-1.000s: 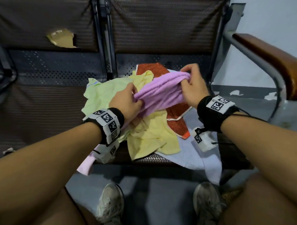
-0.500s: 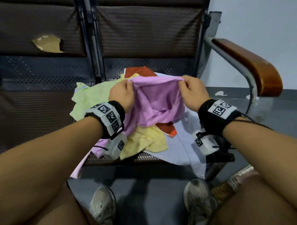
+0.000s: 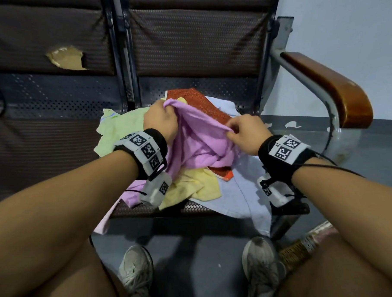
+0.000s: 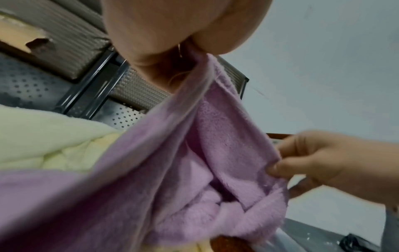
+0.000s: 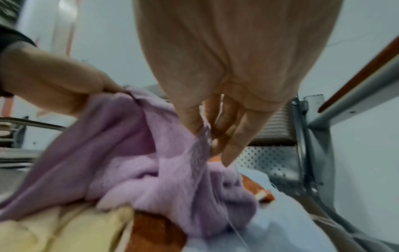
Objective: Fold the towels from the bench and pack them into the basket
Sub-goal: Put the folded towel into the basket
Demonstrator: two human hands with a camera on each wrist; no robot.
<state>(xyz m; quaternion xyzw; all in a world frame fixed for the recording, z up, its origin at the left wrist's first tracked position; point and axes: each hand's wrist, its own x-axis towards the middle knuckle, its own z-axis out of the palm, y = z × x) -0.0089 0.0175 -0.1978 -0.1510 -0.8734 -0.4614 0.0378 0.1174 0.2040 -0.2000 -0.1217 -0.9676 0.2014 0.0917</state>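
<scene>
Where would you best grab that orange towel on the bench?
Probably by its far corner, coming from above at the back of the seat. That end of the orange towel lies flat and bare; its middle is buried under the purple towel both hands hold.

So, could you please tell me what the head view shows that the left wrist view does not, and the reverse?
Only the head view shows the woven basket on the floor, the pale blue towel hanging over the seat edge, the wooden armrest and both grey shoes.

Only the left wrist view shows the underside of the left hand gripping the towel's hem, and the right hand's fingertips pinching it.

Both show the lilac terry towel held up by both hands, the light green towel and the perforated metal bench.
</scene>
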